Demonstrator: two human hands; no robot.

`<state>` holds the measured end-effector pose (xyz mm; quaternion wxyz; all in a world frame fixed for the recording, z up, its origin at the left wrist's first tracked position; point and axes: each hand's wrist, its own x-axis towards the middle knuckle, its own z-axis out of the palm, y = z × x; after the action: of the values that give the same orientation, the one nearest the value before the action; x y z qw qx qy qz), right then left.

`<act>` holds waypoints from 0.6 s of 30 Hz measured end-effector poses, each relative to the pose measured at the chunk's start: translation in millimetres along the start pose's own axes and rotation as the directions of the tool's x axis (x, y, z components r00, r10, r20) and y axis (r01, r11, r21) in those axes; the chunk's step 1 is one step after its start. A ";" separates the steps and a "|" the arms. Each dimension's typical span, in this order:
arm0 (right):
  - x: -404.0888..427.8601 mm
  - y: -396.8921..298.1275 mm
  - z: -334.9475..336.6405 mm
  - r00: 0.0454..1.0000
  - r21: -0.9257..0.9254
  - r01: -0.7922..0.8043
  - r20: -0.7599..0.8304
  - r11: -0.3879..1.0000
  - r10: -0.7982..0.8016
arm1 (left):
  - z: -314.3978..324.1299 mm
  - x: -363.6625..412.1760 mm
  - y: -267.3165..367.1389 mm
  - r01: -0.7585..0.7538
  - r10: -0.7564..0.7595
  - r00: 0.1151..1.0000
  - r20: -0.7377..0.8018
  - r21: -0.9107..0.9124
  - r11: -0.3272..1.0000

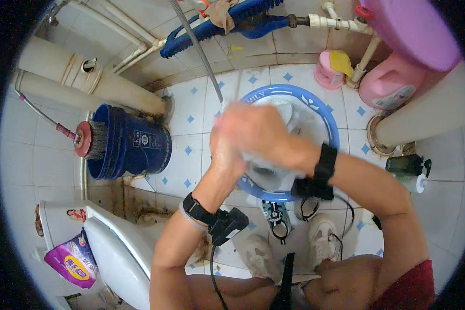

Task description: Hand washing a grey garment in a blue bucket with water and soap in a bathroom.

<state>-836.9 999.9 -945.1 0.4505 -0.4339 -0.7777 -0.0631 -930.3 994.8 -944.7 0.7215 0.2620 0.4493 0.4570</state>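
Note:
A blue-rimmed basin (333,128) stands on the tiled floor in front of me, with wet whitish cloth (271,174) and cloudy, sudsy water in it. My left hand (226,143) and my right hand (263,128) are pressed together over the basin's left side, both blurred by motion. Whether something is between them cannot be told. A grey corrugated hose (201,54) comes down from the top and ends behind my hands. Black straps with small devices sit around both wrists.
A dark blue bucket (139,143) lies on its side at left, a round brush (97,140) at its mouth. A white toilet (116,255) stands lower left, with a purple packet (75,261) on it. Pink bottle (391,85) and pipes are at right. Shoes (276,221) lie by the basin.

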 end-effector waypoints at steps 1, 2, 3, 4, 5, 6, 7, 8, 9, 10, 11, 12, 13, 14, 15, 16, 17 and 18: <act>-2.9 -9.0 -3.3 0.997 0.095 0.071 -0.022 0.993 -0.069 | -10.0 4.6 -5.2 0.002 -0.002 1.000 0.005 0.001 1.000; -1.9 -9.8 -4.9 0.986 0.181 0.088 -0.157 0.980 -0.060 | -18.7 9.5 -10.4 0.033 -0.026 0.995 0.096 -0.076 0.997; 1.4 2.7 -4.0 0.984 0.186 0.089 -0.167 0.978 -0.058 | -22.1 8.5 -9.0 0.063 -0.037 0.983 0.178 -0.141 0.988; 2.7 37.4 -0.6 1.000 -0.030 -0.018 -0.011 0.999 0.018 | 18.4 -4.2 3.7 0.098 -0.092 0.994 -0.058 0.104 0.990; 6.1 61.8 -1.4 0.985 -0.257 -0.088 0.122 0.962 0.122 | 19.8 -3.4 4.1 0.096 -0.091 0.995 -0.049 0.105 0.990; 12.0 71.7 -6.7 0.986 -0.263 -0.085 0.119 0.961 0.120 | 18.7 -2.6 4.3 0.066 -0.078 0.995 0.059 0.184 0.981; 16.3 80.7 -11.5 0.902 0.111 -0.409 0.199 0.906 0.383 | 16.3 -1.2 4.3 0.028 -0.073 0.983 0.168 0.258 0.966; 17.7 87.1 -14.8 0.746 0.422 -0.665 0.367 0.615 0.555 | 3.3 4.2 4.9 -0.039 0.011 0.994 0.112 0.249 0.968; 14.7 91.6 -23.3 0.736 0.401 -0.677 0.366 0.617 0.569 | 28.4 -10.9 29.2 -0.013 -0.054 0.970 0.239 0.268 0.963; 20.6 85.6 -31.3 0.732 0.611 -0.664 0.410 0.432 0.545 | 25.3 -17.0 42.9 -0.093 -0.013 0.958 0.287 0.351 0.932; 25.9 78.7 -38.6 0.733 0.765 -0.610 0.448 0.205 0.512 | 19.9 -20.5 52.1 -0.172 0.020 0.941 0.338 0.426 0.888; 29.5 66.0 -45.7 0.710 0.737 -0.645 0.479 0.203 0.516 | 17.6 -24.9 59.7 -0.172 0.022 0.942 0.334 0.428 0.887; 30.8 59.0 -53.6 0.709 0.735 -0.646 0.478 0.206 0.519 | 17.3 -26.7 64.3 -0.257 0.019 0.916 0.401 0.549 0.795; 32.0 53.2 -59.9 0.700 0.738 -0.665 0.561 0.115 0.443 | 16.6 -26.6 66.3 -0.343 0.005 0.886 0.464 0.647 0.680; 33.5 50.8 -63.3 0.691 0.732 -0.680 0.632 0.022 0.351 | 16.7 -25.8 67.1 -0.347 0.009 0.885 0.465 0.648 0.678; 33.3 55.0 -64.0 0.695 0.735 -0.678 0.630 0.024 0.347 | 16.0 -24.2 67.7 -0.256 0.010 0.921 0.389 0.587 0.768; 31.6 62.9 -65.1 0.732 0.720 -0.674 0.621 0.166 0.279 | 15.2 -23.6 68.9 -0.167 0.001 0.951 0.310 0.508 0.845; 32.1 65.8 -66.9 0.758 0.696 -0.651 0.619 0.302 0.205 | 18.6 -27.6 70.0 -0.159 0.029 0.957 0.289 0.436 0.886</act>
<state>-752.5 1027.5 -901.0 0.4290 -0.3295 -0.6149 0.5739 -948.4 1001.8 -869.6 0.6720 0.5058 0.4261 0.3332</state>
